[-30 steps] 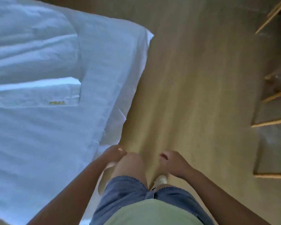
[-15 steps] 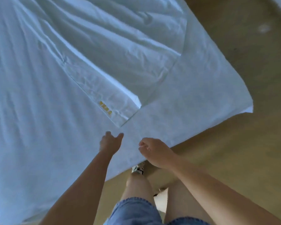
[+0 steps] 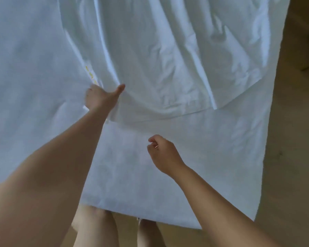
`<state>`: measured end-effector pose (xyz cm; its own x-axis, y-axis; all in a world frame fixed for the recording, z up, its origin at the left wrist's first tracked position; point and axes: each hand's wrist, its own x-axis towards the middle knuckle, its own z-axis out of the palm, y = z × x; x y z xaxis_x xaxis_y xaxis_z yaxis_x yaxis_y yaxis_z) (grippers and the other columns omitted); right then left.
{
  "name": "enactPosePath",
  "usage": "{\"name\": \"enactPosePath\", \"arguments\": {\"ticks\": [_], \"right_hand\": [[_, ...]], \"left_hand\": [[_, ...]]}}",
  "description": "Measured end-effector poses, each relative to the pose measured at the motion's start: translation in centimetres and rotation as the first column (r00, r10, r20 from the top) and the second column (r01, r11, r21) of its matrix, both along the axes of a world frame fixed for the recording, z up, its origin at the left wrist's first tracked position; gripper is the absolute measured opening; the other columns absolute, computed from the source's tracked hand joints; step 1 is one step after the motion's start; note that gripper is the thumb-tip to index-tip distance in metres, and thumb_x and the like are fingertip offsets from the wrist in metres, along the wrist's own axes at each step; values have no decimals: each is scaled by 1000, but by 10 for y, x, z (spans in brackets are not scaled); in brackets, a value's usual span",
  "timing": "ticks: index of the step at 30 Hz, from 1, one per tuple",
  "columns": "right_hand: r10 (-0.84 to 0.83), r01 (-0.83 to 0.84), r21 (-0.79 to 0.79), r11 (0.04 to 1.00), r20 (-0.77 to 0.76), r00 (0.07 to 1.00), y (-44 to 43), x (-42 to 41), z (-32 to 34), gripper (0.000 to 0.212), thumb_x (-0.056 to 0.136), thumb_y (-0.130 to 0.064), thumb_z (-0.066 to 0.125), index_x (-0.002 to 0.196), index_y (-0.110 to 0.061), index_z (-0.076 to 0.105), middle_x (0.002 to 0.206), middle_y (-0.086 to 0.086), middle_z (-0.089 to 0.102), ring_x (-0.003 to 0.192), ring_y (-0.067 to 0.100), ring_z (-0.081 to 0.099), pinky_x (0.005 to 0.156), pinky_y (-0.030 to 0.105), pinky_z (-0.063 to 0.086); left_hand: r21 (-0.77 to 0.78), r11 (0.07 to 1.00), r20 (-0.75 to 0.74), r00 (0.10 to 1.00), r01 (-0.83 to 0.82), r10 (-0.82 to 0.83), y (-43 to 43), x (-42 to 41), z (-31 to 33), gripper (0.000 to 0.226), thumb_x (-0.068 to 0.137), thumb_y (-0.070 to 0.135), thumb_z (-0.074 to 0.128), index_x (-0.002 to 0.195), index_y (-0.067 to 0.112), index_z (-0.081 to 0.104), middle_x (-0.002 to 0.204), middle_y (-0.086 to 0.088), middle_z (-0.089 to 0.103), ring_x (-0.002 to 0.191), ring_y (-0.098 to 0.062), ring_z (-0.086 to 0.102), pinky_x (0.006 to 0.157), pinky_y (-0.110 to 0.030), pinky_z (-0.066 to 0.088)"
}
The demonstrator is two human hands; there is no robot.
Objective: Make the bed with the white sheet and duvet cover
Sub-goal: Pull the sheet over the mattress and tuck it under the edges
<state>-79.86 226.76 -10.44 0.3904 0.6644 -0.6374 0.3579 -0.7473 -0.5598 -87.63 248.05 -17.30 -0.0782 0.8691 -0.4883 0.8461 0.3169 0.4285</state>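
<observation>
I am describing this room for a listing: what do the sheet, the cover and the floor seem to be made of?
Sheet: thin woven cloth, probably cotton, matte; it lies flat with faint creases.
Cover: similar white cloth, slightly shinier; its sharp folds catch light.
Floor: wood or laminate, tan, matte; grain too blurred to tell.

A white sheet covers the bed, and its edges hang over the near and right sides above the wooden floor. On the sheet lies a rumpled white cover, creased in long folds, its hem well short of the bed's near edge.
</observation>
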Motion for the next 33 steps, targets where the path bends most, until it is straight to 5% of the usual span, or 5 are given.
{"name": "enactPosePath", "arguments": {"ticks": [9,17,23,27,33], "right_hand": [[13,-7,-66,998,104,995,2,124,-21,34,93,-19,48,127,-15,51,120,1,52,101,14,52,87,29,44],[102,-115,26,993,294,950,38,190,-62,18,88,-20,57,99,-6,64,102,6,55,103,27,54,93,37,42],[166,-485,214,848,762,626,33,258,-64,53,71,-21,73,119,-2,59,126,25,50,117,43,46,95,51,35],[312,-390,3,921,592,743,27,312,-74,80,80,-51,63,145,-20,28,139,13,34,128,33,32,97,46,33],[355,-401,195,895,233,905,25,362,-68,18,90,-15,48,98,-6,62,110,17,62,104,35,55,77,36,41]], "left_hand": [[-74,973,-16,975,-221,220,-20,65,-14,116,71,59,70,146,-4,8,145,-17,36,134,-31,35,107,-41,29],[99,986,51,991,-132,127,-52,121,-17,27,92,15,43,118,9,42,120,-14,57,111,-37,54,92,-41,35],[155,983,-48,993,-101,109,-76,178,-15,47,90,54,45,115,16,52,127,-13,39,121,-33,36,94,-46,30],[143,986,-224,967,-86,117,-104,224,-22,69,74,63,59,128,25,39,136,-14,32,129,-32,28,101,-51,26],[114,909,242,899,-401,366,-140,372,0,64,86,20,48,143,17,18,123,-17,51,109,-39,52,88,-39,39]]}}
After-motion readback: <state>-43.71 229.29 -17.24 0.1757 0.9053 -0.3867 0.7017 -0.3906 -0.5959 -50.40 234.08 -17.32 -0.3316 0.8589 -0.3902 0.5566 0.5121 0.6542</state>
